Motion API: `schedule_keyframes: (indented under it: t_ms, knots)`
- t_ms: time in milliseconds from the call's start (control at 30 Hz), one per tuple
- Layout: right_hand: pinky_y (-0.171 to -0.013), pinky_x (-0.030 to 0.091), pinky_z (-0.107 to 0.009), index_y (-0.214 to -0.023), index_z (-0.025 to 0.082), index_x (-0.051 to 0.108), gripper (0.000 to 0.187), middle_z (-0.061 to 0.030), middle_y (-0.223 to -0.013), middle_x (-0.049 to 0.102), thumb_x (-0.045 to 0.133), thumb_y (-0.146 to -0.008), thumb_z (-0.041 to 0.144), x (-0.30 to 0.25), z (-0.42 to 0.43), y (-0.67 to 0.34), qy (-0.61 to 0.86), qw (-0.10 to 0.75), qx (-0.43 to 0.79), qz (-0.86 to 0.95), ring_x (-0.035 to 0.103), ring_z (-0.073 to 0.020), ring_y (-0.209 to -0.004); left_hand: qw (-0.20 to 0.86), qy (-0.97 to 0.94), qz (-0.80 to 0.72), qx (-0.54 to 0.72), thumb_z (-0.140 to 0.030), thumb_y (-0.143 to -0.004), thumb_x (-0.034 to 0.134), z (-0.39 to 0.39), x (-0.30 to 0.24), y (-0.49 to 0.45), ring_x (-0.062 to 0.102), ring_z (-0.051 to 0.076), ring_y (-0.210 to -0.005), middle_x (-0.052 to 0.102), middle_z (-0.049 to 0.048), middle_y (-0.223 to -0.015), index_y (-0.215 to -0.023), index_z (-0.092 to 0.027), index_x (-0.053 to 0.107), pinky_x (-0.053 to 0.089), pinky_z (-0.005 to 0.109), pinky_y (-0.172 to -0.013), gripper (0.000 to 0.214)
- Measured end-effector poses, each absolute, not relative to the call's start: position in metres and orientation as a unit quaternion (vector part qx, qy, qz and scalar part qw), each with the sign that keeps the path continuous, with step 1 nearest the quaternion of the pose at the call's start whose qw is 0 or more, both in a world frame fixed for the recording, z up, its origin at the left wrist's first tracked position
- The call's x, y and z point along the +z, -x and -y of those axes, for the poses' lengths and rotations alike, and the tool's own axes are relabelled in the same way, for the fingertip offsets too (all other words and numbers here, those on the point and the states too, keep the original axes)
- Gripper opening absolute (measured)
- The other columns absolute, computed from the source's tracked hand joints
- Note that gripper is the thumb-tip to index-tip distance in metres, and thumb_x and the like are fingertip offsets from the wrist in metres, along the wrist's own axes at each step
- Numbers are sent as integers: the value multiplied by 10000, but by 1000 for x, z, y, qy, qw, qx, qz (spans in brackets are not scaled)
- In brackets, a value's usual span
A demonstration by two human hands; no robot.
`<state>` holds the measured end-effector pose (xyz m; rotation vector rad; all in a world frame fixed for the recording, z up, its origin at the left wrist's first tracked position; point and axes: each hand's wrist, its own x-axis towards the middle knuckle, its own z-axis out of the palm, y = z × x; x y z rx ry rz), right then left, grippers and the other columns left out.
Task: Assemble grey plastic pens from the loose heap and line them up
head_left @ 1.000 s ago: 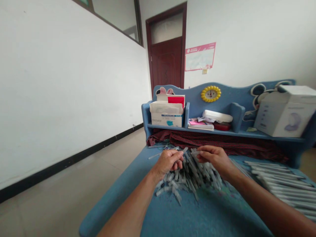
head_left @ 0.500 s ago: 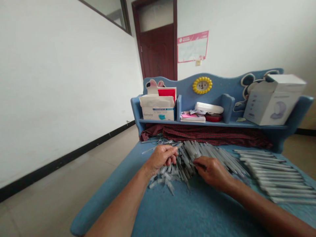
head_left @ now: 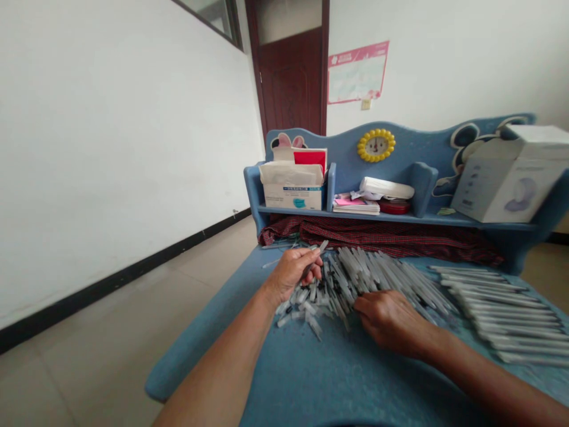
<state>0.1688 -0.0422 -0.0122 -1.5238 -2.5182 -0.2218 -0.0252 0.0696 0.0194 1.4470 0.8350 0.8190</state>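
My left hand (head_left: 297, 274) is closed, thumb against fingers, around a slim translucent pen part (head_left: 324, 245) whose end sticks up past the thumb. It hovers at the left side of a heap of clear pen barrels (head_left: 377, 270). Short translucent pen caps (head_left: 313, 317) lie scattered below that hand. At the heap's near edge, my right hand (head_left: 391, 320) has its fingers curled down and pressed together; its fingertips are hidden, so what they hold cannot be made out. Farther right, several pens (head_left: 511, 314) lie side by side in a row.
The blue tabletop (head_left: 311, 379) has a rear shelf with a mask box (head_left: 293, 193), papers (head_left: 355, 206), a red case (head_left: 395, 206) and a white carton (head_left: 511, 184). Dark red checked cloth (head_left: 377, 234) lies beneath the shelf. A yellow flower-shaped clock (head_left: 376, 145) sits on the backboard.
The camera view has shifted slightly, moving the scene right and up. The pen part now stands out more above my left hand. My right hand has turned more knuckles-up, lower at the heap's edge.
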Motion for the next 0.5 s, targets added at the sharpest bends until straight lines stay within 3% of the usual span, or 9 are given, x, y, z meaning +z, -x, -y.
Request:
schedule_keyframes:
  t_ms: [200,500]
  knots:
    - [-529,258,-257,-757,208,558,204,-13,-663,644,378,-852,212,-5,34,-162,554,108,-43,824,590,-135,-600,590,-633,-358,351,-444,-756,554,-69,19,26,449,43,-351,594,22,-514,-726,-105,570,269,147,-340,341]
    - [-566,361,-247,-848,200,637,251,-99,-745,683,397,-842,277,6,0,-137,616,39,-78,783,647,-215,-731,575,-654,-349,347,-446,-766,542,-68,19,26,444,45,-349,594,27,-513,-721,-102,570,276,149,-341,348]
